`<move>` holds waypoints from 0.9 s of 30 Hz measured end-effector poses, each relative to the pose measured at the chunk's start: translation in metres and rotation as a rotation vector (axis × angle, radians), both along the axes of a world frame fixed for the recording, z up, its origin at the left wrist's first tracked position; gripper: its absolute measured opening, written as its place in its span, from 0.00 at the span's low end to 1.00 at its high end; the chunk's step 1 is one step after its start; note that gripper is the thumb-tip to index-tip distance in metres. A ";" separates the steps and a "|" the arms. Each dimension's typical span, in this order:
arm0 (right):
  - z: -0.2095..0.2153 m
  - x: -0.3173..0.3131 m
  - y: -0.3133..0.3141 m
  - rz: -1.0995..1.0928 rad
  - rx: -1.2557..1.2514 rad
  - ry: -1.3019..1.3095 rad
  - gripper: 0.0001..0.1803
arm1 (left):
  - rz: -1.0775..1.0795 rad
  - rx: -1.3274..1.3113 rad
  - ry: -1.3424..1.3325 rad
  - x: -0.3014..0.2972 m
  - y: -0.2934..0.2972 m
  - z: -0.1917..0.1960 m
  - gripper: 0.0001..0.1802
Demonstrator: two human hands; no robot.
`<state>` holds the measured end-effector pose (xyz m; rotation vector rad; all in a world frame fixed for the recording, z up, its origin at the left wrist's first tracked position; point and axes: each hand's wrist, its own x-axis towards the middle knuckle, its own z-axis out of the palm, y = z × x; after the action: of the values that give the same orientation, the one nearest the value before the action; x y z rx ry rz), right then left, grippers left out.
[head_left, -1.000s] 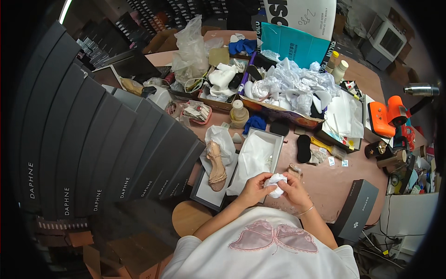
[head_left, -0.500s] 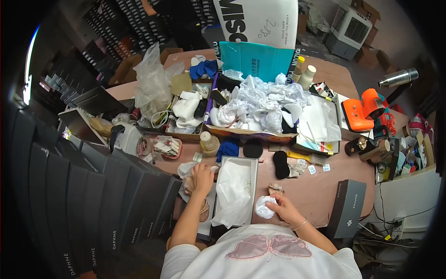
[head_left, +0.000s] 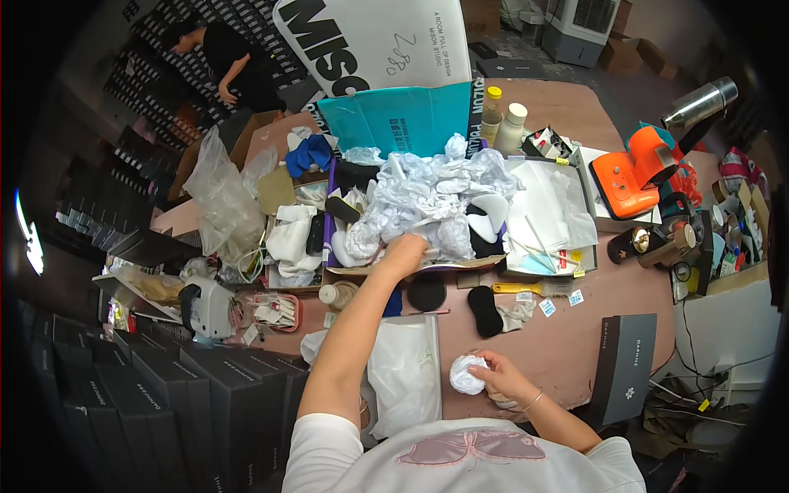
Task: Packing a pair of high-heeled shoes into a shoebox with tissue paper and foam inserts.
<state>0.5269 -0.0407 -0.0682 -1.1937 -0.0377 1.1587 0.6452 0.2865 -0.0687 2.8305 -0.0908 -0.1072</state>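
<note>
My right hand (head_left: 503, 378) is closed round a crumpled ball of white paper (head_left: 468, 375), just above the tabletop. Partly covered by that hand and wrist is a tan shoe (head_left: 500, 400). My left hand (head_left: 405, 253) reaches forward to the front of a carton heaped with crumpled white paper (head_left: 436, 193). Its fingers are curled at the paper, and the tips are partly hidden. Below my left forearm stands an open shoe box with white tissue paper (head_left: 404, 370) spread over it. Only a sliver of another shoe (head_left: 364, 413) shows beside the forearm.
A closed dark shoe box (head_left: 626, 368) stands at the right. Behind my hands lie a black oval pad (head_left: 485, 311) and a yellow-handled brush (head_left: 526, 288). Stacked grey shoe boxes (head_left: 238, 403) crowd the left. An orange device (head_left: 629, 181) sits far right; a person (head_left: 234, 66) stands beyond the table.
My left hand has left the shoe beside the open box and moved forward to the paper-filled carton. My right hand still holds the paper ball. The head view has shifted.
</note>
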 end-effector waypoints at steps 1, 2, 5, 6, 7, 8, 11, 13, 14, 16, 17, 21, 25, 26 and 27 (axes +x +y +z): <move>-0.004 0.003 -0.004 -0.019 -0.012 0.009 0.14 | -0.024 0.026 0.008 0.008 -0.002 -0.008 0.07; -0.007 0.003 -0.008 -0.042 -0.029 0.021 0.14 | 0.048 0.024 -0.053 0.012 -0.009 -0.019 0.07; -0.016 0.012 -0.011 -0.033 -0.060 -0.033 0.14 | 0.208 -0.036 -0.095 0.015 -0.020 -0.039 0.09; -0.017 0.013 -0.011 -0.039 -0.050 -0.031 0.14 | 0.147 -0.146 0.012 0.012 -0.019 -0.032 0.10; -0.018 0.016 -0.009 -0.043 -0.040 -0.028 0.14 | 0.089 -0.257 0.119 0.010 -0.015 -0.024 0.11; -0.018 0.016 -0.008 -0.041 -0.024 -0.027 0.14 | 0.036 -0.363 0.222 0.005 -0.011 -0.012 0.12; -0.019 0.018 -0.006 -0.064 0.001 -0.001 0.13 | 0.133 -0.323 0.005 -0.010 -0.019 0.025 0.15; -0.018 0.018 -0.006 -0.077 0.016 0.032 0.13 | 0.253 -0.337 -0.280 -0.020 -0.023 0.035 0.10; -0.017 0.018 -0.005 -0.079 0.028 0.044 0.12 | 0.292 -0.286 -0.424 -0.015 -0.024 0.042 0.10; -0.021 0.016 -0.001 -0.068 0.021 0.041 0.13 | 0.371 -0.195 -0.706 0.000 -0.025 0.049 0.10; -0.020 0.016 -0.001 -0.048 0.016 0.034 0.13 | 0.351 -0.239 -0.590 0.004 -0.016 0.038 0.10; -0.016 0.013 -0.001 -0.028 -0.003 -0.045 0.13 | 0.268 -0.269 -0.498 0.008 -0.014 0.019 0.09; -0.025 0.019 -0.015 -0.022 -0.056 -0.039 0.13 | 0.088 -0.226 -0.390 -0.012 -0.014 0.006 0.08; -0.028 0.020 -0.015 -0.019 -0.055 -0.042 0.13 | 0.064 -0.233 -0.335 -0.012 -0.013 0.005 0.08; -0.029 0.021 -0.015 -0.015 -0.055 -0.046 0.13 | 0.058 -0.269 -0.276 -0.014 -0.013 0.003 0.06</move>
<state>0.5478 -0.0552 -0.0974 -1.2670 -0.0321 1.1253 0.6309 0.2732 -0.0655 2.5585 -0.0763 0.2879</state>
